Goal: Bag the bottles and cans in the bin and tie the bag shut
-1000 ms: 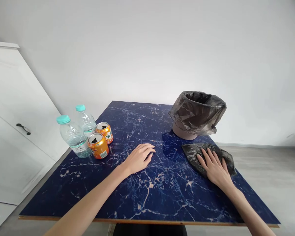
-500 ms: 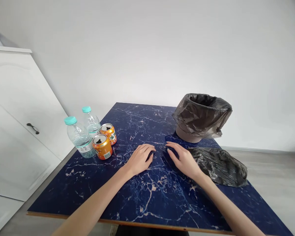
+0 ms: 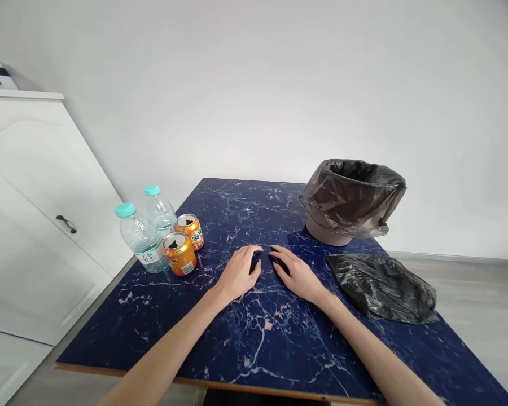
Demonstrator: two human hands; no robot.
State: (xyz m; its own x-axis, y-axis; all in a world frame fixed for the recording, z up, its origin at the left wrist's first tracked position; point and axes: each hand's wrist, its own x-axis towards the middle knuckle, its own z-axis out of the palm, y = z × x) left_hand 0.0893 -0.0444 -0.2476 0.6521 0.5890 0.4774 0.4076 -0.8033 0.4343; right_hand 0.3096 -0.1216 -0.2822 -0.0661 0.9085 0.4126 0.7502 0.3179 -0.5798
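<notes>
My left hand [image 3: 239, 272] rests on the blue marbled table [image 3: 254, 220], palm down, holding nothing, its thumb apart from the fingers. Just right of it lies my right hand [image 3: 297, 273], likewise empty with thumb and fingers apart. Left of my hands stand two orange drink cans, a nearer can [image 3: 179, 254] and a farther can [image 3: 190, 230], both with opened tops. Beside them are two clear plastic bottles with turquoise caps, a nearer bottle [image 3: 146, 242] and a farther bottle [image 3: 161, 211]. Beyond my right hand is a bin [image 3: 328, 228] lined with a black plastic bag [image 3: 351, 203].
A flattened black plastic bag [image 3: 385, 287] lies on the table's right side, below the bin. To the left stands a white cabinet [image 3: 38, 214] with a dark handle. A pale wall [image 3: 254, 96] rises behind the table.
My right hand has moved left, closer to my left hand and away from the loose black bag. My left hand stays nearly where it was. The view has shifted slightly.
</notes>
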